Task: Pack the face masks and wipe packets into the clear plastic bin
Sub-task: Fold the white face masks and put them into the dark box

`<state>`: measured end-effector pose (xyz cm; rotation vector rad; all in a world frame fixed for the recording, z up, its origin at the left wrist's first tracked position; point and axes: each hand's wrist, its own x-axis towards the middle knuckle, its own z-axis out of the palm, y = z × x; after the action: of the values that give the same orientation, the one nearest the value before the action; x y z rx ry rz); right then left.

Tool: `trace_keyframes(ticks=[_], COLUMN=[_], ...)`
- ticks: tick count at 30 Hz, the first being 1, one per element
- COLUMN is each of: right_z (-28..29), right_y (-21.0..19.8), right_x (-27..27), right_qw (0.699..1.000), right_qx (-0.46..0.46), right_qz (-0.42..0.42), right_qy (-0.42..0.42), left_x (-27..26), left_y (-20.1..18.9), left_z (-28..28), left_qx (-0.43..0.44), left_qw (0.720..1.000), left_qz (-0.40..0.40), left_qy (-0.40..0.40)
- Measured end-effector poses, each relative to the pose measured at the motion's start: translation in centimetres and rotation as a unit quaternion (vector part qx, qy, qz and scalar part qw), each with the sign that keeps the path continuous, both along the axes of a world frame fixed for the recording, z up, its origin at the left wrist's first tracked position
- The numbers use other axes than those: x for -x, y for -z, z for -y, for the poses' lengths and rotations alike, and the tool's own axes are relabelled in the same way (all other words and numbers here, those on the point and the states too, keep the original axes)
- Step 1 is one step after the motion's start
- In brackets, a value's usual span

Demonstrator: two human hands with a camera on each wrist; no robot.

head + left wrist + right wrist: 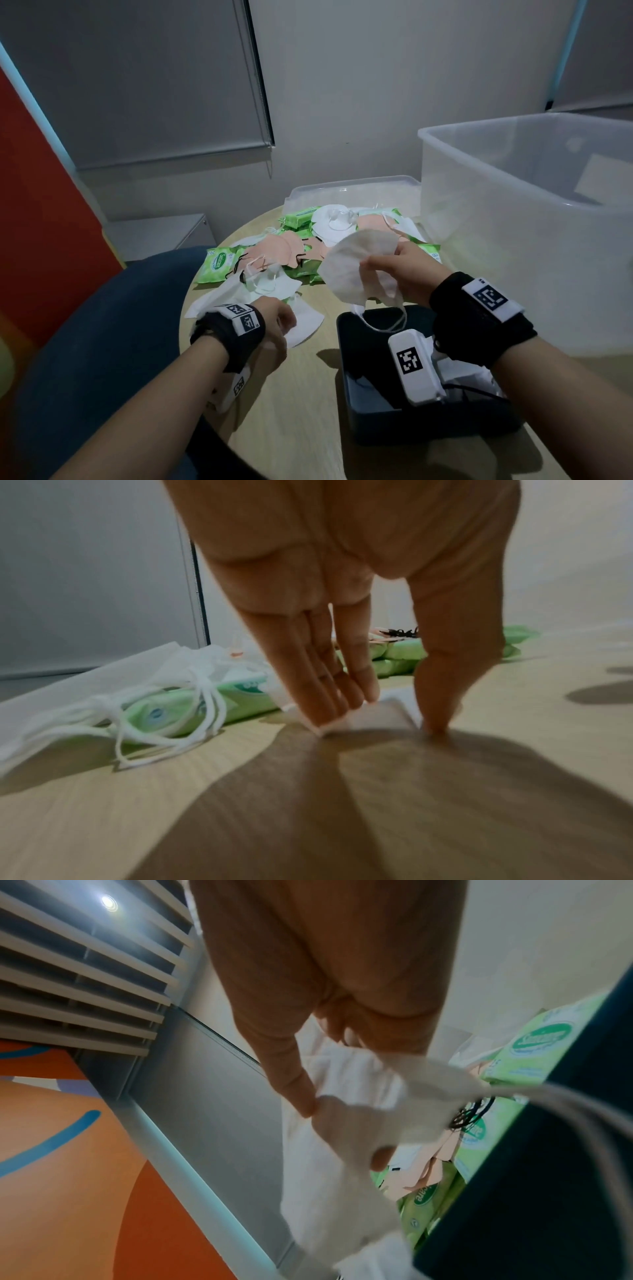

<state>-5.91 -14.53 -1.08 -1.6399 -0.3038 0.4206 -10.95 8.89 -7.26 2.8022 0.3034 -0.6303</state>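
Observation:
My right hand [380,270] [342,1131] pinches a crumpled white face mask [356,270] [346,1172] in the air above a dark box [349,394]; its ear loops dangle over the box. My left hand [281,325] [383,721] presses straight fingers [325,685] and the thumb onto a flat white mask [306,325] [373,712] lying on the round table [301,411]. Behind lies a pile of white and peach masks [274,255] and green wipe packets [217,267] [192,707]. The clear plastic bin [513,219] stands at the right.
The bin's clear lid [342,190] lies at the table's far edge behind the pile. A blue chair [102,325] stands left of the table. The dark box [548,1177] sits at the near right with white items inside. Bare tabletop lies between my arms.

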Motion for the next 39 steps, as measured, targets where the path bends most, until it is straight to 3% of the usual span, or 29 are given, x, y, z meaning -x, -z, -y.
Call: trace_keyframes(ticks=[4,6,8,11,15,22,24,28,34,39], right_z=[0.3,0.5,0.6,0.7,0.5,0.2,0.5,1.1,0.7,0.4], right_y=[-0.1,-0.2,-0.3,-0.4,-0.6,-1.1,-1.3,-1.2,-2.2,-2.6], right_x=[0.4,0.4,0.3,-0.1,-0.1,0.8,0.8,0.4,1.2,1.5], right_qw=[1.000,1.000,0.999,0.998,0.997,0.999,0.999,0.999,0.996,0.995], right_qx=[0.012,0.023,0.028,0.039,0.048,-0.019,-0.027,-0.051,-0.061,-0.070], right_qz=[-0.010,-0.014,-0.014,-0.001,0.040,0.025,0.015,0.006,0.005,0.000], right_qy=[-0.008,-0.002,0.010,0.038,0.054,0.021,0.010,-0.002,-0.058,-0.067], left_x=[0.5,0.7,0.7,0.7,0.9,1.5,1.8,1.7,0.7,0.0], left_y=[0.4,-0.1,-1.4,-4.9,-9.6,-11.5,-11.9,-12.3,-12.5,-11.2], left_z=[1.0,1.4,1.4,1.3,2.8,5.0,5.1,5.6,6.7,8.1], left_qx=[-0.059,-0.047,0.047,0.223,0.391,0.454,0.425,0.324,0.113,0.170], left_qw=[0.998,0.998,0.990,0.935,0.888,0.886,0.899,0.917,0.938,0.911], left_qz=[0.017,0.043,0.100,0.199,0.198,0.098,0.104,0.231,0.312,0.368], left_qy=[0.003,-0.014,-0.093,-0.191,-0.141,-0.003,0.021,0.000,0.101,0.072])
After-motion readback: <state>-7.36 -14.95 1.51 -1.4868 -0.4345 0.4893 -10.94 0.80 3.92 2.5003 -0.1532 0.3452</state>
